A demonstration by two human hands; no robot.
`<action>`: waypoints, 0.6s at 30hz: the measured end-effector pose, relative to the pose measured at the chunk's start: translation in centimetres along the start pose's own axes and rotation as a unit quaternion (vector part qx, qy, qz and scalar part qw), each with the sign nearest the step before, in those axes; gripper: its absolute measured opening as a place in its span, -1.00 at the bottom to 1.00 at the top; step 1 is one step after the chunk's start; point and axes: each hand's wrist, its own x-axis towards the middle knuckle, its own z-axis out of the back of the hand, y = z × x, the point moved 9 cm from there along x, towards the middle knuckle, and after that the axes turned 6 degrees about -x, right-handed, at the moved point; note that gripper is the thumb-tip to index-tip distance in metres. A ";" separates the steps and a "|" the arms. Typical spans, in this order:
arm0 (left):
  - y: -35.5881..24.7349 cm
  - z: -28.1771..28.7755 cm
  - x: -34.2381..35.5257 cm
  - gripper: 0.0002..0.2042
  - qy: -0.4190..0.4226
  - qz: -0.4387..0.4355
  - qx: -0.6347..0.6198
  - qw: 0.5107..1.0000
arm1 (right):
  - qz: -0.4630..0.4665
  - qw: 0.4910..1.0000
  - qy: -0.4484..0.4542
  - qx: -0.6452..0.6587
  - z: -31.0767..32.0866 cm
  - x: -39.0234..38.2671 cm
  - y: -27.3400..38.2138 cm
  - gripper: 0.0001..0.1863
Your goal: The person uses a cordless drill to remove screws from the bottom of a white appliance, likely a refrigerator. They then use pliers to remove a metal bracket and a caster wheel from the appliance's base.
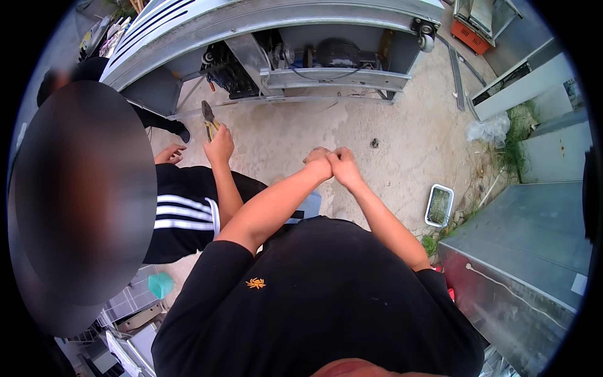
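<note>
My left hand point(319, 163) and my right hand point(343, 167) meet in front of my body, touching each other above the concrete floor. The fingers of both are curled in, and whatever may be between them is hidden. To my left, a co-worker's hand point(219, 146) grips pliers point(210, 119) with yellow handles, jaws pointing up. That person's other hand point(169, 154) is beside it with the fingers partly bent. Beyond the hands stands a metal cabinet point(326, 80) with its lower compartment exposed, showing a dark rounded compressor point(338, 53) and cables.
A caster point(426, 41) sits at the cabinet's right corner. On the right are a white-rimmed basin point(439, 206), clear plastic wrap point(488, 129), weeds and a large metal box point(515, 232). A teal container point(161, 285) stands behind on the left. Another person point(94, 70) is farther left.
</note>
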 end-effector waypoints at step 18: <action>28.0 1.0 13.4 -0.61 0.100 0.184 -0.875 0.436 | 0.437 0.760 0.478 -0.060 -16.7 -5.9 25.8 -0.52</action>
